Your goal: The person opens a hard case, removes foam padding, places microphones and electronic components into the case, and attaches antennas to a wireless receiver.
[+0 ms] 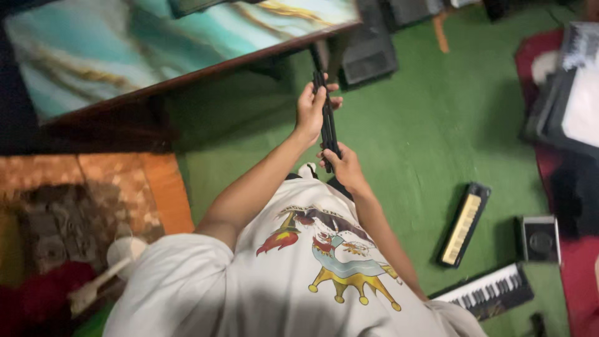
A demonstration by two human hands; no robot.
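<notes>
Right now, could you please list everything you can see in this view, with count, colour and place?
folded black stand: one, black, held upright in front of the person
table: one, teal marbled top, upper left
carpet: one, green, floor
small keyboard: one, black and yellow, right on the carpet
piano keyboard: one, black and white, lower right
speaker: one, grey-black, right
rug: one, orange-brown, left
shirt: one, white, printed
left hand: grips the stand's upper part
right hand: grips its lower end
</notes>
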